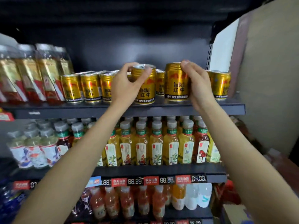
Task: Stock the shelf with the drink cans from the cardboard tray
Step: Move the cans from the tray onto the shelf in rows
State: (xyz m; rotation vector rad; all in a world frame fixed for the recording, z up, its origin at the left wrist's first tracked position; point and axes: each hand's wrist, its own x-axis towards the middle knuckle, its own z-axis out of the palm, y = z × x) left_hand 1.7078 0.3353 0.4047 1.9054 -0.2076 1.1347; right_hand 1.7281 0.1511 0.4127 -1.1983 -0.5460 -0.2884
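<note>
Gold cans fill our hands: left hand (127, 84) pinches one can (144, 88) by its rim, right hand (198, 84) wraps another (176, 83), both at the shelf's (210, 109) front edge. We should slide them back squarely, labels forward, beside the row (87, 88).

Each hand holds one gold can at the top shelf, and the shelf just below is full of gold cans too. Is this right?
Not quite. In the head view the left hand and right hand each hold a gold can at the top shelf, but the shelf below holds bottles, not cans.
</note>
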